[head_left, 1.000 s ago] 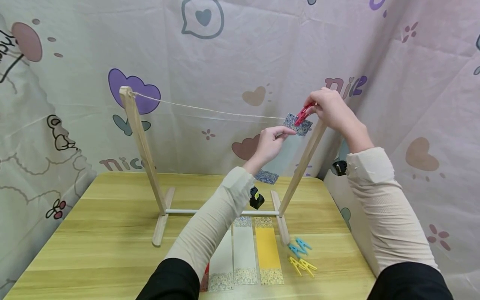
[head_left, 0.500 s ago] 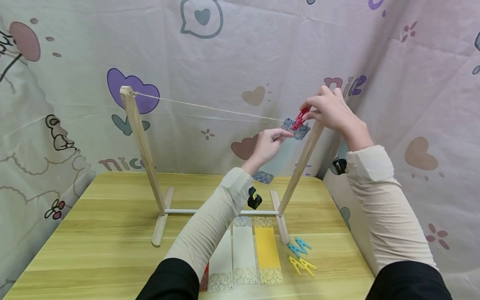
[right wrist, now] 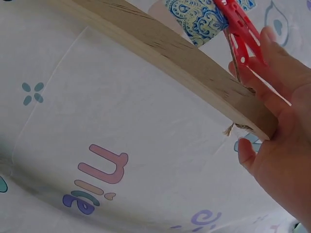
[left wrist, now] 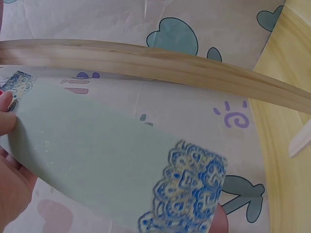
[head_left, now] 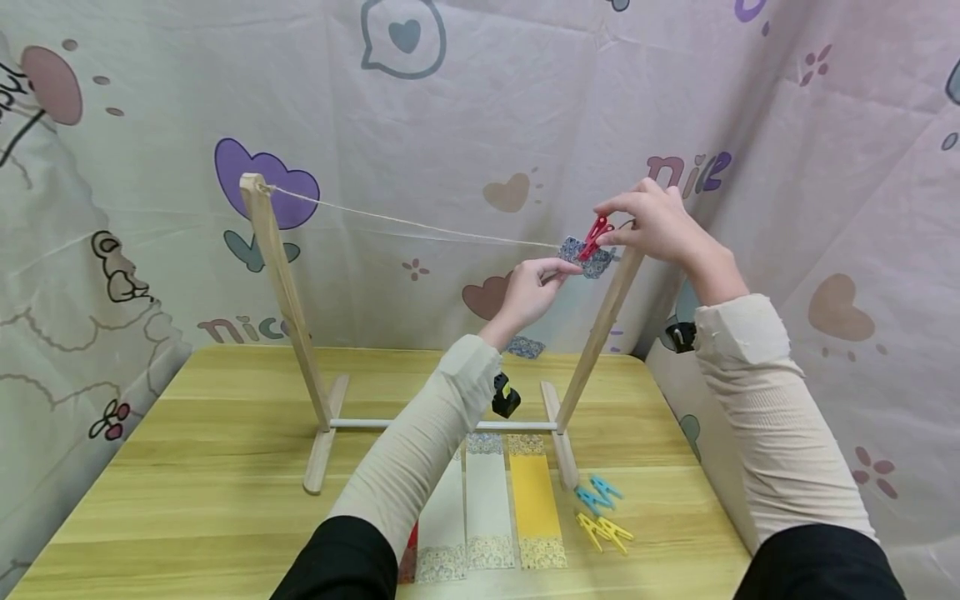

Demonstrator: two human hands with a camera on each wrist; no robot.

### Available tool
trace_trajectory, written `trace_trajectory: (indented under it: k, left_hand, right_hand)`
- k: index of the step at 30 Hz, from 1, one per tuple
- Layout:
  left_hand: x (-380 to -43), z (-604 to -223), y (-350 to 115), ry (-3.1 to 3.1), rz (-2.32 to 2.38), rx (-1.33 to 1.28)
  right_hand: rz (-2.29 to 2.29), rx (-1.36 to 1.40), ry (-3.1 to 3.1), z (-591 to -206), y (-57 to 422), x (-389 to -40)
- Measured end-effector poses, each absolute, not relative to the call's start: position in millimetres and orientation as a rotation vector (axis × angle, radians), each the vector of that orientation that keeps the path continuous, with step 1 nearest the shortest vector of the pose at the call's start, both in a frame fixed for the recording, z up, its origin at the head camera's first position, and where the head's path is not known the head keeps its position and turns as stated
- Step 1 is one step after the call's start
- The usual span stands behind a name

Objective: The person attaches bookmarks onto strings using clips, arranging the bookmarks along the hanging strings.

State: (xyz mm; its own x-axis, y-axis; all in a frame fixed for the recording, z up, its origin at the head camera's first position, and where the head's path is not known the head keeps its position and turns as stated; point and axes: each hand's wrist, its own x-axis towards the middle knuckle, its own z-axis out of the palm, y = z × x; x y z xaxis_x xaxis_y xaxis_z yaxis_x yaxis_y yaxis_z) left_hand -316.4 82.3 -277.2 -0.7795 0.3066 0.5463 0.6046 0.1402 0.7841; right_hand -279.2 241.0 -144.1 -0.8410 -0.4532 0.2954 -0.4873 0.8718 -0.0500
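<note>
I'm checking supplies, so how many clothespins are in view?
5 visible: one red clothespin in the right hand, two blue clothespins and two yellow clothespins on the table at right. Others could be hidden.

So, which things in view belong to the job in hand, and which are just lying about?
Apparently in the job:
pale patterned card, held by the left hand
red clothespin, held by the right hand
string
wooden frame

Lying on the table, perhaps spares:
two blue clothespins
two yellow clothespins
yellow card
two white cards
red card, mostly hidden
</note>
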Motion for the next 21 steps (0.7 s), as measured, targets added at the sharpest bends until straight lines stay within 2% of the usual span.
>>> trace_trajectory:
  k: [21]
  left_hand:
    - [-321.4, -284.0, 81.0, -2.12, -1.7, -0.939]
  right_hand:
    - [0.334, 0.732, -2.654, -148.2, 250.6, -279.8]
